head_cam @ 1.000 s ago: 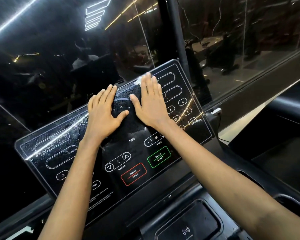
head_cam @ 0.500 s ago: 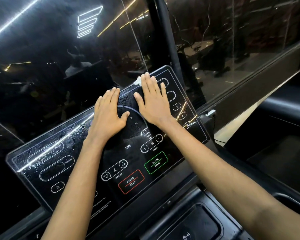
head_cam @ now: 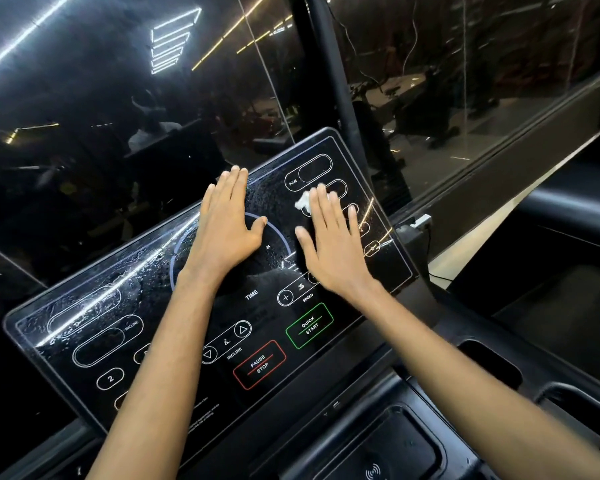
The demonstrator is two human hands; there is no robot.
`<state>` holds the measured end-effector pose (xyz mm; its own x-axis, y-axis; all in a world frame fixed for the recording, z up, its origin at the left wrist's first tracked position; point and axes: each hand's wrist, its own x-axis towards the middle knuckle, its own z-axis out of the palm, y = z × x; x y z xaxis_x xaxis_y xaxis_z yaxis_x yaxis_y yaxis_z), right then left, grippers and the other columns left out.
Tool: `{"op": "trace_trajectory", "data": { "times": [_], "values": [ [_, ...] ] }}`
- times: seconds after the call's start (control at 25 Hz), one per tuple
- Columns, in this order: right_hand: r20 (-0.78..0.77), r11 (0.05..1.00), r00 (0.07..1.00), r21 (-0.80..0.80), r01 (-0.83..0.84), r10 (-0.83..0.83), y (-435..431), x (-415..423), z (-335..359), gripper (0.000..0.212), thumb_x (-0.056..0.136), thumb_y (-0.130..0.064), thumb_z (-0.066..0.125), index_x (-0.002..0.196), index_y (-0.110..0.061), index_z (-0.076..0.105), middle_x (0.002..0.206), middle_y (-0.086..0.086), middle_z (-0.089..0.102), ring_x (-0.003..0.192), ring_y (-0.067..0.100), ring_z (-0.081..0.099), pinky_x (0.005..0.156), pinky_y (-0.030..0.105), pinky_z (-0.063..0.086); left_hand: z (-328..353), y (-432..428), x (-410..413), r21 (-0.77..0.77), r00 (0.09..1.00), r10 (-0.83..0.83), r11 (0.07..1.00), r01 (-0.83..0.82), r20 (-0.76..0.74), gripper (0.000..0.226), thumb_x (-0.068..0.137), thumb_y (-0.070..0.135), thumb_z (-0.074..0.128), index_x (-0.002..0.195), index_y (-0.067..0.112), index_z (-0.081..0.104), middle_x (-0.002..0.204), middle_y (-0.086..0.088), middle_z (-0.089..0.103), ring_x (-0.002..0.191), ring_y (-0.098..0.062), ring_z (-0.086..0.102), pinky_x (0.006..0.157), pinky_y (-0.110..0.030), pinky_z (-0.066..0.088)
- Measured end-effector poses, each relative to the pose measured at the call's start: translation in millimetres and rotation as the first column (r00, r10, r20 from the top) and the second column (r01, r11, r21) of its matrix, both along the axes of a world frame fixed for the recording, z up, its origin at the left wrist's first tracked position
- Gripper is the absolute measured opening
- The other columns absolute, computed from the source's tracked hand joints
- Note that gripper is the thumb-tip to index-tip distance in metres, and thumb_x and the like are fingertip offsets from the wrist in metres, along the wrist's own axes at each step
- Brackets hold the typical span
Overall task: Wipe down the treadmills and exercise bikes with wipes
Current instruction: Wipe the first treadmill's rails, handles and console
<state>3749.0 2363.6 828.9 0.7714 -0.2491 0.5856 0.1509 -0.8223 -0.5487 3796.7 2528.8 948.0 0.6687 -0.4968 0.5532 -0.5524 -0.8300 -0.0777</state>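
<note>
A small crumpled white wipe (head_cam: 303, 201) sits under the flat, spread right hand (head_cam: 329, 244) on the wet, shiny black treadmill screen (head_cam: 388, 268). The left hand (head_cam: 227, 223) lies flat and empty nearby. Press gently; cover every wet patch.

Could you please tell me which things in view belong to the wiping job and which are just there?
Belonging to the job:
treadmill console panel, wet and streaked
white wipe under the right hand
left hand, flat on the panel

Just there:
wireless charging pad
cup holder recess
glass wall
</note>
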Motion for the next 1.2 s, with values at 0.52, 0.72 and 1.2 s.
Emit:
{"op": "trace_trajectory", "data": {
  "times": [0.52,0.72,1.2],
  "values": [
    [-0.191,0.987,0.981,0.143,0.067,-0.039,3,-70,-107,0.068,0.108,-0.048,0.024,0.159,-0.024,-0.013,0.165,-0.009,-0.020,0.152,0.010,-0.018,0.125,0.045,-0.004,-14,-21,-5,0.007,0.992,0.072,0.997,-0.073,0.101,0.090,0.093,0.042,0.063,0.160,0.006,0.013,0.167,-0.013,0.015,0.155,-0.027,0.007,0.125,-0.039,-0.002],
    [-0.262,0.998,0.964,0.037,0.058,-0.046,-2,-97,-148,0.071,0.106,-0.053,0.022,0.158,-0.023,-0.018,0.165,-0.006,-0.023,0.152,0.012,-0.019,0.126,0.044,-0.004,-15,-21,-4,0.001,0.991,0.064,0.998,-0.065,0.119,0.090,0.093,0.043,0.064,0.159,0.006,0.017,0.165,-0.014,0.020,0.154,-0.028,0.012,0.126,-0.042,0.002],
    [-0.329,0.967,0.941,0.205,0.155,-0.081,-16,-101,-170,0.077,0.105,-0.057,0.019,0.157,-0.013,-0.017,0.164,0.005,-0.026,0.151,0.017,-0.023,0.124,0.038,-0.009,-20,-24,0,-0.052,0.988,0.049,0.998,-0.042,0.145,0.090,0.092,0.041,0.066,0.158,0.006,0.018,0.163,-0.014,0.022,0.153,-0.030,0.013,0.125,-0.043,0.001]
  ]
}}
